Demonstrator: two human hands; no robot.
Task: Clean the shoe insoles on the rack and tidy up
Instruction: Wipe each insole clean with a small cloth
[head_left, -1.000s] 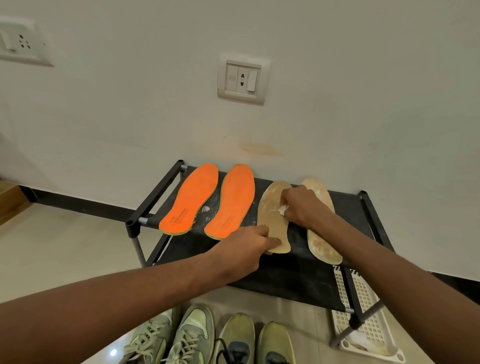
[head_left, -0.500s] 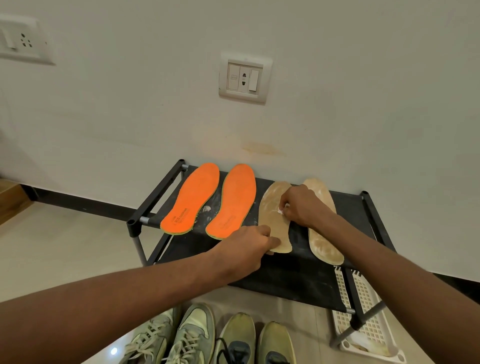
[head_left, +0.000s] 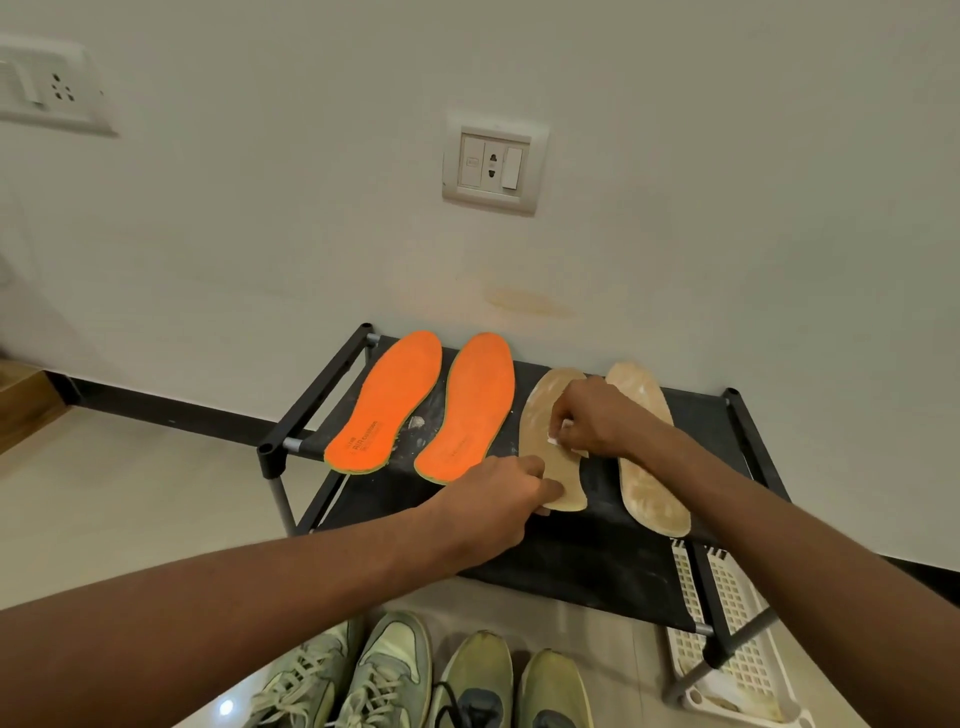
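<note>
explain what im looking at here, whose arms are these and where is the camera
The camera sits on a person's head, looking forward and down, so the two arms are the wearer's own. In front is a black shoe rack against a wall. On it lie two orange insoles and two tan ones. The left hand holds down the heel end of the nearer tan insole, while the right hand pinches a small white wipe in its fingers against it. Shoes stand on the floor below.
</note>
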